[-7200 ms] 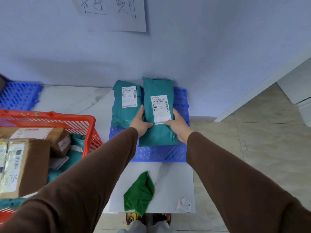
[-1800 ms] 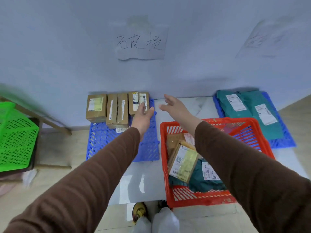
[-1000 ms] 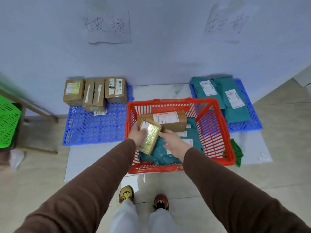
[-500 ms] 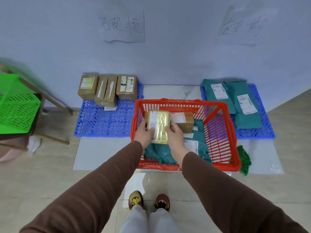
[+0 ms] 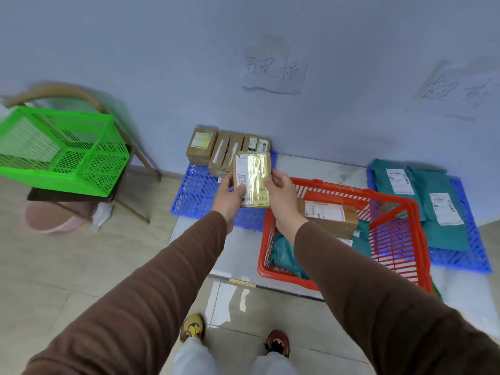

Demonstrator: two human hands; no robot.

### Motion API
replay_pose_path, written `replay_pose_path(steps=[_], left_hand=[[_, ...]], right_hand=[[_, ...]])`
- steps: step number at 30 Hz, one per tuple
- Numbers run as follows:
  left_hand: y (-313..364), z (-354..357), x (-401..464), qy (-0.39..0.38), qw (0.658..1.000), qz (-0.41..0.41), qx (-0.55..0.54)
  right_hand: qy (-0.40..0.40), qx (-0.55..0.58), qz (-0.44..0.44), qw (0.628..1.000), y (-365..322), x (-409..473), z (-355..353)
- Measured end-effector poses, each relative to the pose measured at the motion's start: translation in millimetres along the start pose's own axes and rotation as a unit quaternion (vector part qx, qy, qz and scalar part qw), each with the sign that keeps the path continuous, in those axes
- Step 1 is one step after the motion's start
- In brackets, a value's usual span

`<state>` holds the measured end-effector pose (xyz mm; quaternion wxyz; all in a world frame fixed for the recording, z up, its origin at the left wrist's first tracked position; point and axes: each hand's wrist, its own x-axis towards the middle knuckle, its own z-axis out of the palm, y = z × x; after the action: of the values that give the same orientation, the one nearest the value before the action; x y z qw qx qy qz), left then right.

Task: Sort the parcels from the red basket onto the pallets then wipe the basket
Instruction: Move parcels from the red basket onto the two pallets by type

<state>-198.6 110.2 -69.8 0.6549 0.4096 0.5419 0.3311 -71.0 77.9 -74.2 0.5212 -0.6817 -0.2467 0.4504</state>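
The wall (image 5: pixel 189 50) filled the top of the view, with 2 handwritten paper signs (image 5: pixel 273 70) taped to it. Below it lay a tiled floor (image 5: pixel 67 266) and a pale marble slab (image 5: pixel 238 255). At far left, a green basket (image 5: pixel 62 150) sat on a wooden chair (image 5: pixel 140 158).

The red basket (image 5: pixel 400 239) stood on the slab at right, holding a brown cardboard box (image 5: pixel 330 219) and teal mailer bags (image 5: pixel 284 253). Beyond and to its right, a blue pallet (image 5: pixel 470 253) carried 2 teal parcels (image 5: pixel 438 209) lying flat with white labels up. A second blue pallet (image 5: pixel 200 193) lay left of the basket against the wall, with 4 brown boxes (image 5: pixel 224 150) standing in a row at its back edge.

Both brown-sleeved arms reached forward. The left hand (image 5: pixel 230 196) and the right hand (image 5: pixel 281 190) held a tape-covered cardboard parcel (image 5: pixel 253 180) in the air between them, above the front of the left pallet and just left of the red basket's rim. The left thumb pressed on the parcel's label face with the fingers wrapped behind; the right fingers were curled around its right edge. The parcel stood nearly upright, label toward the camera.

At the bottom, 2 shoes (image 5: pixel 192 327) stood on the floor.
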Motion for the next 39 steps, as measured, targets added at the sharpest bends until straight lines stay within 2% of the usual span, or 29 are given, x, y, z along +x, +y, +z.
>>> replay_pose_path(steps=[7,16,20,26,32,39], left_hand=[[8,-113,34,0.009,1.000,-0.009,0.019],[-24,-236,98,0.032,0.996,-0.047,0.069],[-44,-260,136,0.012,0.995,-0.050,0.089],[-76,-279,200,-0.005,0.993,-0.057,0.108],[-102,-286,261,-0.028,0.987,-0.071,0.141],[-121,-285,295,-0.053,0.985,-0.088,0.141]], right_hand=[[0.021,0.012,0.038,0.999,6,-12,115],[0.069,0.029,0.092,0.993,65,2,245],[0.072,0.037,0.108,0.991,88,27,275],[0.032,0.000,0.115,0.993,121,77,303],[0.002,-0.032,0.147,0.989,137,118,312],[0.014,-0.034,0.170,0.985,161,146,319]])
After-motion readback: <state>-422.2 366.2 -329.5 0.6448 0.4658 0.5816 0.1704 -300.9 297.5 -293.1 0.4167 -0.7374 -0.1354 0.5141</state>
